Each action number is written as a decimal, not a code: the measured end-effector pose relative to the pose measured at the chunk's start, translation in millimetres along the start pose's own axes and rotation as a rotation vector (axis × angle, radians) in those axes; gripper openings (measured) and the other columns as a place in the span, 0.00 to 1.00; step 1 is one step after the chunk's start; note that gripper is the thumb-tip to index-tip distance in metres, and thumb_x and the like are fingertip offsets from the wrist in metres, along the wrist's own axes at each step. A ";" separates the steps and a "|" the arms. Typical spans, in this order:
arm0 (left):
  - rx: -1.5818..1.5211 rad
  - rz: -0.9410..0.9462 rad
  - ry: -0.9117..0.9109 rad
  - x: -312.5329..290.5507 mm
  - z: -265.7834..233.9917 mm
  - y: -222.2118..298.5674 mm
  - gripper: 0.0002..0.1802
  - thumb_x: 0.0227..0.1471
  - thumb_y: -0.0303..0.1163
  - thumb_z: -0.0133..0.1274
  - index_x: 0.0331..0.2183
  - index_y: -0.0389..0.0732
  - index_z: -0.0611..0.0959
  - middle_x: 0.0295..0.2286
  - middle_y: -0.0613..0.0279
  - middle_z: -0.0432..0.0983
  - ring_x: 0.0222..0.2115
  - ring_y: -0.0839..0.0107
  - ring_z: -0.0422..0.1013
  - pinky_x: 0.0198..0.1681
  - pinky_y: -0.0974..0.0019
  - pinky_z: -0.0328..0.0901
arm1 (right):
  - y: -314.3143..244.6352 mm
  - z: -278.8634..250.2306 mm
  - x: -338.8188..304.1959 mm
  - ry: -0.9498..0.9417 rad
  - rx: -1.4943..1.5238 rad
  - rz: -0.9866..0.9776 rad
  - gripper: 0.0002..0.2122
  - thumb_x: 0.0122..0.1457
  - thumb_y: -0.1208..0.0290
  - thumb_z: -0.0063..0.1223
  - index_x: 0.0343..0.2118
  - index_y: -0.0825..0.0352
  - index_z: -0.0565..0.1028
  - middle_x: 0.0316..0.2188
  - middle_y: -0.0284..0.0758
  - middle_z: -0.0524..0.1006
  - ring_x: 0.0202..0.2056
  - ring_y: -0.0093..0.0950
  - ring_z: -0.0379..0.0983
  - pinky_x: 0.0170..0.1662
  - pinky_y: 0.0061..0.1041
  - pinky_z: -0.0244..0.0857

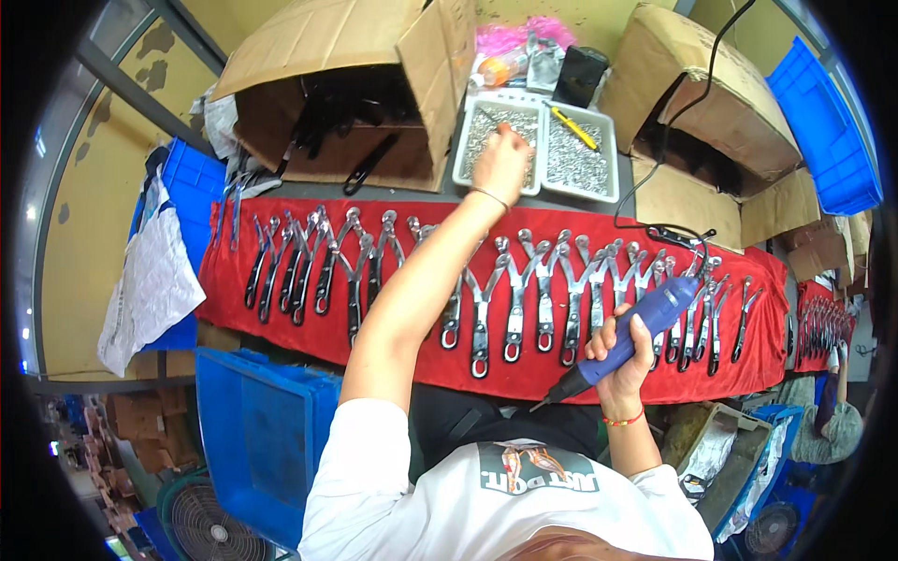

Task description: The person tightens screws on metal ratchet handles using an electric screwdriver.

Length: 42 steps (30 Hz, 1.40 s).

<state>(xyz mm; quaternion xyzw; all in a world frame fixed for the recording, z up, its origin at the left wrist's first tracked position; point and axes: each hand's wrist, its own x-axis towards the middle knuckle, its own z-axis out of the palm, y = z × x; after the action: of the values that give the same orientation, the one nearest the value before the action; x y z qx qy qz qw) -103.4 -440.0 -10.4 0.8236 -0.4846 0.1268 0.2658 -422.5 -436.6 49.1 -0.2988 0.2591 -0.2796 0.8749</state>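
My left hand (502, 166) reaches over the left one of two pale plastic trays, its fingers bent together and down at the small silvery metal parts (475, 140). Whatever its fingertips pinch is too small to make out. Wrapped around a blue electric screwdriver (659, 307), my right hand (621, 363) holds it above the near right part of the red cloth. The screwdriver's bit points down to the left, toward me, and a black cord leaves its other end. Across the cloth lies a row of Y-shaped metal hand tools (481, 313) with dark handles.
A yellow-handled tool (574, 129) rests across the right tray (608, 173). Open cardboard boxes (435, 84) flank the trays, the left one containing black handles. The cord (666, 140) hangs down past the right box. A blue crate (248, 439) stands below the table's left front.
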 end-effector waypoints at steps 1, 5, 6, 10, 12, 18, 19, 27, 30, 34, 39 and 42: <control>-0.069 0.069 -0.071 6.7 14.4 13.9 0.10 0.40 0.32 0.58 0.32 0.49 0.84 0.33 0.62 0.73 0.36 0.60 0.69 0.40 0.60 0.67 | -1.5 -7.7 1.9 0.023 -0.021 -0.020 0.13 0.58 0.59 0.45 0.38 0.63 0.65 0.16 0.30 0.63 0.16 0.22 0.62 0.24 0.24 0.62; 0.212 0.120 -0.076 28.1 66.1 57.4 0.06 0.43 0.33 0.54 0.25 0.48 0.85 0.27 0.62 0.76 0.36 0.63 0.72 0.38 0.60 0.68 | -14.3 -14.4 6.5 0.074 0.020 0.003 0.13 0.58 0.59 0.45 0.38 0.63 0.65 0.16 0.30 0.63 0.16 0.22 0.62 0.24 0.24 0.61; 0.258 0.075 -0.111 33.3 71.6 60.1 0.06 0.43 0.33 0.53 0.24 0.47 0.85 0.27 0.61 0.78 0.35 0.63 0.73 0.38 0.61 0.68 | -17.0 -16.0 6.9 0.067 0.026 -0.005 0.13 0.58 0.59 0.45 0.38 0.64 0.65 0.16 0.30 0.63 0.16 0.22 0.62 0.24 0.24 0.61; 0.288 -0.009 -0.280 43.4 65.7 63.1 0.07 0.43 0.33 0.53 0.23 0.45 0.85 0.26 0.60 0.80 0.34 0.64 0.75 0.37 0.61 0.68 | -22.6 -24.5 9.7 0.063 0.002 -0.035 0.13 0.59 0.58 0.45 0.38 0.64 0.66 0.16 0.28 0.62 0.16 0.20 0.60 0.23 0.22 0.60; 0.306 -0.001 -0.274 39.9 70.7 54.6 0.07 0.42 0.31 0.53 0.23 0.45 0.85 0.25 0.60 0.80 0.33 0.64 0.75 0.36 0.61 0.69 | -20.0 -26.5 11.2 0.054 0.000 -0.037 0.13 0.59 0.58 0.45 0.38 0.63 0.67 0.17 0.27 0.61 0.16 0.18 0.58 0.23 0.21 0.59; -0.313 -0.145 0.168 18.0 54.5 77.3 0.03 0.43 0.27 0.53 0.24 0.39 0.81 0.27 0.55 0.75 0.33 0.59 0.73 0.36 0.58 0.68 | -19.1 -53.6 14.3 -0.051 0.101 -0.014 0.13 0.61 0.60 0.43 0.39 0.66 0.66 0.17 0.29 0.60 0.18 0.20 0.58 0.24 0.21 0.58; -0.530 -0.182 0.227 2.6 33.6 80.6 0.02 0.44 0.26 0.54 0.24 0.38 0.80 0.26 0.54 0.74 0.32 0.59 0.73 0.35 0.58 0.68 | -17.7 -53.8 15.0 -0.067 0.112 0.000 0.14 0.61 0.60 0.43 0.40 0.67 0.66 0.17 0.29 0.60 0.18 0.20 0.58 0.24 0.21 0.58; -0.178 -0.588 0.313 -213.5 -129.9 7.7 0.08 0.43 0.29 0.61 0.28 0.39 0.82 0.25 0.60 0.76 0.25 0.68 0.72 0.29 0.66 0.67 | -0.5 -16.1 18.4 -0.101 -0.035 0.015 0.13 0.61 0.60 0.44 0.40 0.66 0.65 0.17 0.29 0.60 0.17 0.19 0.59 0.23 0.20 0.59; 0.111 -0.634 0.317 -266.1 -156.5 -29.2 0.05 0.43 0.28 0.59 0.27 0.39 0.82 0.23 0.59 0.75 0.24 0.61 0.70 0.30 0.62 0.65 | 17.2 8.8 16.0 -0.105 -0.051 0.059 0.14 0.61 0.60 0.44 0.40 0.66 0.65 0.17 0.29 0.61 0.17 0.18 0.59 0.23 0.20 0.59; 0.133 -0.641 0.271 -290.7 -156.5 -50.7 0.04 0.45 0.28 0.58 0.27 0.38 0.82 0.25 0.59 0.75 0.28 0.60 0.70 0.35 0.60 0.65 | 39.3 45.0 10.3 -0.187 -0.056 0.161 0.13 0.60 0.61 0.43 0.39 0.66 0.65 0.17 0.29 0.62 0.17 0.20 0.61 0.24 0.21 0.61; 0.251 -0.567 0.270 -293.4 -150.3 -56.6 0.05 0.43 0.30 0.59 0.27 0.42 0.84 0.26 0.63 0.74 0.30 0.62 0.70 0.34 0.62 0.65 | 54.0 69.9 8.7 -0.210 -0.090 0.179 0.13 0.60 0.61 0.43 0.41 0.66 0.65 0.17 0.30 0.62 0.17 0.20 0.61 0.24 0.21 0.62; 0.305 -0.527 0.276 -297.6 -149.9 -57.0 0.06 0.42 0.30 0.60 0.27 0.42 0.84 0.27 0.66 0.72 0.29 0.65 0.69 0.32 0.64 0.65 | 60.9 82.3 13.9 -0.211 -0.118 0.176 0.15 0.60 0.60 0.44 0.40 0.67 0.65 0.17 0.30 0.62 0.17 0.20 0.61 0.24 0.22 0.60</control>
<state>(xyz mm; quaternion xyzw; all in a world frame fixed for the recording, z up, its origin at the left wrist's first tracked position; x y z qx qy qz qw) -195.0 -116.2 -43.3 0.9261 -0.1897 0.2350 0.2262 -341.2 -374.0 61.1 -0.3534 0.2067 -0.1530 0.8994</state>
